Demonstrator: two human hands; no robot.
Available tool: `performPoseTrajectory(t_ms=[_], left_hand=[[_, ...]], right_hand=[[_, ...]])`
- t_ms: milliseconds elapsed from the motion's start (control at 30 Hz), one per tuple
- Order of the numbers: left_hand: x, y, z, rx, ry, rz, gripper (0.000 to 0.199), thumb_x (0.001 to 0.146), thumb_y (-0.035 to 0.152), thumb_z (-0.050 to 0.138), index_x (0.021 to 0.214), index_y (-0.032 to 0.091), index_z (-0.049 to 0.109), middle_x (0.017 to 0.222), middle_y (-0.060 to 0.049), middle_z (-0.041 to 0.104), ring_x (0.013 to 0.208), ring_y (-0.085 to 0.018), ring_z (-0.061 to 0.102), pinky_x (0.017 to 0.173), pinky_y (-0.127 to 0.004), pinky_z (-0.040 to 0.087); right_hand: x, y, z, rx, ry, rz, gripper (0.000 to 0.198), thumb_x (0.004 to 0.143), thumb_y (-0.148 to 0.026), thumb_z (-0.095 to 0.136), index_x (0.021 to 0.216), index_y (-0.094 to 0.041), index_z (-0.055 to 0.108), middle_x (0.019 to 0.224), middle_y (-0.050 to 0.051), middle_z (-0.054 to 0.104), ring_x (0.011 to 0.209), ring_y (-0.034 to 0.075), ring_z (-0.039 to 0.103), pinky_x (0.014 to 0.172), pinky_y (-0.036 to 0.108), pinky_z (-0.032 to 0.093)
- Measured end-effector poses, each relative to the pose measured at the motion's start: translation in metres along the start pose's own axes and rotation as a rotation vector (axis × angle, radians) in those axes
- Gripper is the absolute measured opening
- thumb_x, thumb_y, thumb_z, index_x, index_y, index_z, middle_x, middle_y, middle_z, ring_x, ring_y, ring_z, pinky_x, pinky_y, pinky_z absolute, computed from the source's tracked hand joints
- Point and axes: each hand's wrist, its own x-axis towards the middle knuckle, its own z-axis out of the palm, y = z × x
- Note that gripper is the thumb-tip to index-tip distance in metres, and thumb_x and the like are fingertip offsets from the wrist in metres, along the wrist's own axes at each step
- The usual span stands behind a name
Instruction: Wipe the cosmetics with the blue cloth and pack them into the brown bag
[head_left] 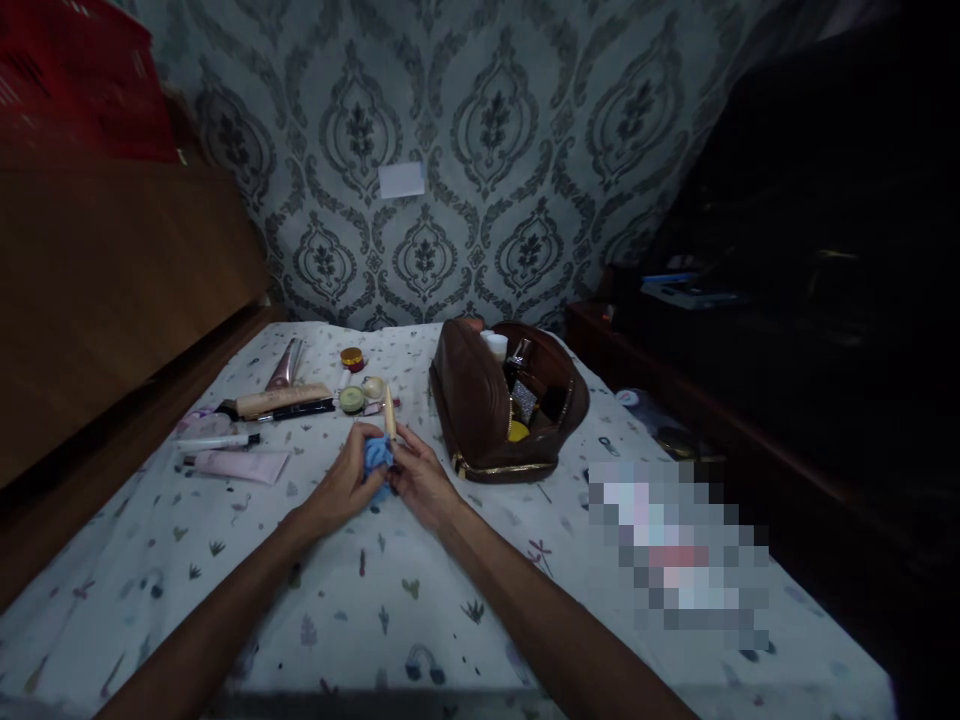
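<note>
My left hand (346, 472) is closed on a blue cloth (377, 454), which is bunched up in its fingers. Right beside it, my right hand (421, 475) grips the lower end of a slim beige tube (389, 412) that points up and away from me. The cloth meets the tube's lower part, where fingers hide some of both. Just beyond the hands lie a small round jar with a green lid (351, 400) and a pale round item (373, 386). To the right, an unzipped brown cosmetic bag (471, 405) holds several bottles and jars.
On the left of the patterned sheet (322, 600) lie a pink tube (236, 466), a beige tube (283, 399), a black pen-like item (300, 410) and a mauve tube (286, 364). A gold-lidded jar (352, 358) stands farther back. A blurred-out patch (679, 550) covers something at right.
</note>
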Motion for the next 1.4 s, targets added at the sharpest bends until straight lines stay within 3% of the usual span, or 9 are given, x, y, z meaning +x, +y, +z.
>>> performPoseTrajectory(t_ms=[100,200,433,600,767,1000,1067,1200,1400], left_hand=[[0.003,0.001,0.000,-0.001,0.058,0.065,0.013,0.093,0.026,0.044,0.103,0.021,0.050,0.101,-0.006,0.055,0.097,-0.021,0.055,0.088,-0.035,0.047],[0.005,-0.001,-0.003,0.027,0.136,0.074,0.014,0.093,0.026,0.047,0.100,0.021,0.058,0.101,-0.006,0.055,0.099,-0.021,0.055,0.090,-0.035,0.047],[0.009,-0.011,-0.021,0.125,0.417,0.013,0.018,0.091,0.026,0.051,0.100,0.020,0.065,0.101,-0.005,0.055,0.098,-0.021,0.056,0.088,-0.033,0.049],[0.012,-0.020,-0.036,0.123,0.543,-0.056,0.020,0.091,0.029,0.053,0.101,0.020,0.067,0.099,-0.005,0.058,0.098,-0.021,0.057,0.088,-0.032,0.049],[0.012,-0.023,-0.032,0.098,0.492,-0.039,0.020,0.091,0.030,0.054,0.102,0.020,0.067,0.100,-0.005,0.058,0.099,-0.021,0.057,0.088,-0.032,0.049],[0.006,-0.006,-0.019,0.012,0.148,0.082,0.022,0.092,0.032,0.052,0.099,0.020,0.069,0.093,-0.005,0.059,0.091,-0.020,0.059,0.085,-0.033,0.050],[0.004,-0.002,-0.018,-0.009,0.102,0.121,0.021,0.092,0.031,0.053,0.099,0.019,0.069,0.095,-0.006,0.060,0.091,-0.020,0.059,0.084,-0.033,0.050],[0.005,-0.004,-0.020,0.040,0.160,0.101,0.020,0.093,0.028,0.051,0.098,0.019,0.068,0.094,-0.005,0.059,0.092,-0.019,0.059,0.084,-0.031,0.048],[0.013,-0.025,-0.039,0.089,0.471,-0.077,0.022,0.088,0.033,0.055,0.100,0.019,0.068,0.099,-0.005,0.062,0.096,-0.022,0.059,0.089,-0.033,0.047]], right_hand=[[-0.002,-0.003,0.002,-0.044,-0.034,-0.006,0.050,0.059,-0.035,0.087,0.104,-0.022,0.071,0.079,0.000,0.065,0.065,0.010,0.053,0.058,0.021,0.043],[-0.005,-0.005,0.005,-0.101,-0.108,-0.011,0.048,0.060,-0.038,0.087,0.102,-0.020,0.073,0.074,-0.002,0.059,0.061,0.008,0.049,0.054,0.019,0.039],[-0.012,-0.005,0.008,-0.257,-0.276,0.102,0.039,0.066,-0.045,0.083,0.087,-0.016,0.068,0.069,-0.002,0.055,0.055,0.005,0.043,0.045,0.017,0.021],[-0.016,-0.006,0.010,-0.293,-0.344,0.183,0.041,0.067,-0.046,0.083,0.088,-0.015,0.066,0.072,0.000,0.059,0.056,0.007,0.047,0.044,0.017,0.019],[-0.015,-0.004,0.009,-0.254,-0.297,0.163,0.054,0.067,-0.045,0.083,0.110,-0.022,0.058,0.074,0.000,0.066,0.058,0.010,0.054,0.045,0.017,0.025],[-0.009,-0.004,0.005,-0.144,-0.190,0.079,0.049,0.063,-0.041,0.085,0.098,-0.022,0.055,0.072,-0.002,0.064,0.064,0.012,0.058,0.050,0.018,0.035],[-0.009,-0.004,0.006,-0.116,-0.179,0.047,0.047,0.062,-0.039,0.086,0.097,-0.022,0.058,0.069,-0.004,0.061,0.066,0.012,0.058,0.051,0.019,0.036],[-0.009,-0.005,0.006,-0.143,-0.145,0.062,0.045,0.060,-0.035,0.088,0.094,-0.020,0.064,0.077,-0.004,0.059,0.065,0.010,0.056,0.050,0.019,0.034],[-0.009,-0.005,0.003,-0.293,-0.194,0.101,0.044,0.061,-0.034,0.086,0.100,-0.018,0.070,0.077,-0.002,0.057,0.062,0.009,0.054,0.046,0.018,0.031]])
